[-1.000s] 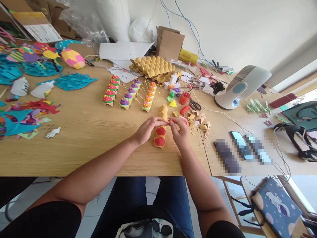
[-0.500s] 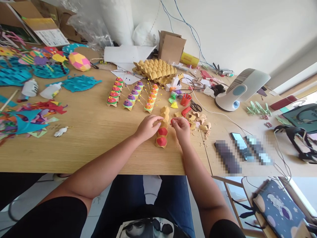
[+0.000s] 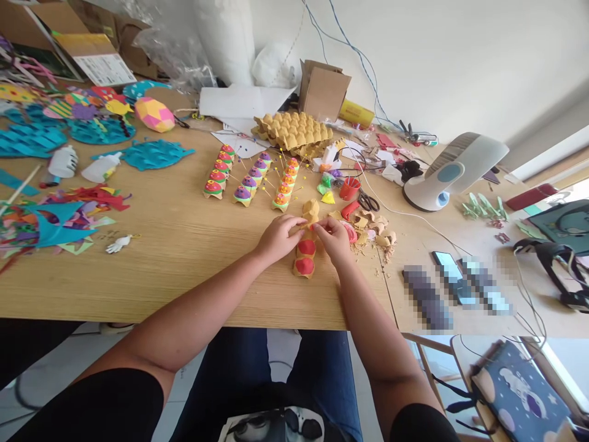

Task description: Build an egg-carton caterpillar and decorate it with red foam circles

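A strip of egg carton cups (image 3: 311, 210) lies lengthwise in front of me, its two nearest cups topped with red clay (image 3: 304, 266). My left hand (image 3: 280, 238) grips the strip from the left side, thumb and fingers drawn together at its middle. From the right, my right hand (image 3: 335, 240) pinches a small bit of red clay against a bare middle cup; the fingers mostly hide it. More pinkish-red clay (image 3: 350, 232) shows just behind my right hand. The far cups of the strip are plain tan cardboard.
Beyond stand three decorated carton strips, one red-topped (image 3: 219, 172), one purple (image 3: 251, 179) and one orange (image 3: 286, 184), with pins around them. Torn carton scraps (image 3: 377, 227), scissors (image 3: 368, 201) and a red cup (image 3: 350, 188) lie right. A fan (image 3: 453, 172) and phones (image 3: 453, 276) are farther right.
My right hand has moved left with the red clay, from beside the strip onto its middle cup. My left hand stays at the strip. The view has shifted slightly.
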`<move>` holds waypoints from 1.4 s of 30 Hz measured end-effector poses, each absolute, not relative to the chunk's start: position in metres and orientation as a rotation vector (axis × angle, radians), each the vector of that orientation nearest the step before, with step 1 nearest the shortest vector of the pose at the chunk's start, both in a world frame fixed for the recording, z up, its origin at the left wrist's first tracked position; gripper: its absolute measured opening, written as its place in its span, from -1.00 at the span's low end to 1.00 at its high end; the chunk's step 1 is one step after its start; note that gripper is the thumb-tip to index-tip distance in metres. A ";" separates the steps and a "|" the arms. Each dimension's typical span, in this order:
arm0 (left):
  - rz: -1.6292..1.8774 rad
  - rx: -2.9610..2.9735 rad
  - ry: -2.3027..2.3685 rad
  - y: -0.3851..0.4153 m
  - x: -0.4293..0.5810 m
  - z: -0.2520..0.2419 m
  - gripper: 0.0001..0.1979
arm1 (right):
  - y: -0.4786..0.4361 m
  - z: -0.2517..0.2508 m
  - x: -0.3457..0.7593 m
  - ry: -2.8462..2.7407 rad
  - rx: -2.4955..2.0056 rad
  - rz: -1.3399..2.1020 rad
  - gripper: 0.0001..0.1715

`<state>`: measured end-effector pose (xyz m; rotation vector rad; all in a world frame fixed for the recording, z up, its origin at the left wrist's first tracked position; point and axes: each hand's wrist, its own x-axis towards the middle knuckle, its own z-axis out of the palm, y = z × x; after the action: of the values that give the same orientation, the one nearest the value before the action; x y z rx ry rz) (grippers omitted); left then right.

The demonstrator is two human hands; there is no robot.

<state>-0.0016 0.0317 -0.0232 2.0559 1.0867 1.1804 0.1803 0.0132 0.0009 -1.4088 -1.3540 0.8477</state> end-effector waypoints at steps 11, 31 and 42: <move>1.385 2.094 0.950 0.023 -0.002 -0.003 -0.80 | 0.004 0.007 0.179 -1.462 -1.174 0.935 -0.49; 1.490 2.330 0.850 0.024 -0.006 -0.005 -0.81 | 0.003 0.011 0.186 -1.352 -1.074 1.295 -0.41; 1.539 2.273 0.848 0.020 -0.005 -0.001 -0.83 | -0.004 0.017 0.184 -1.511 -1.058 1.259 -0.37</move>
<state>-0.0049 0.0198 -0.0009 2.2728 0.8483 1.5387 0.1836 -0.0039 0.0167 -1.0577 -1.5108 1.2591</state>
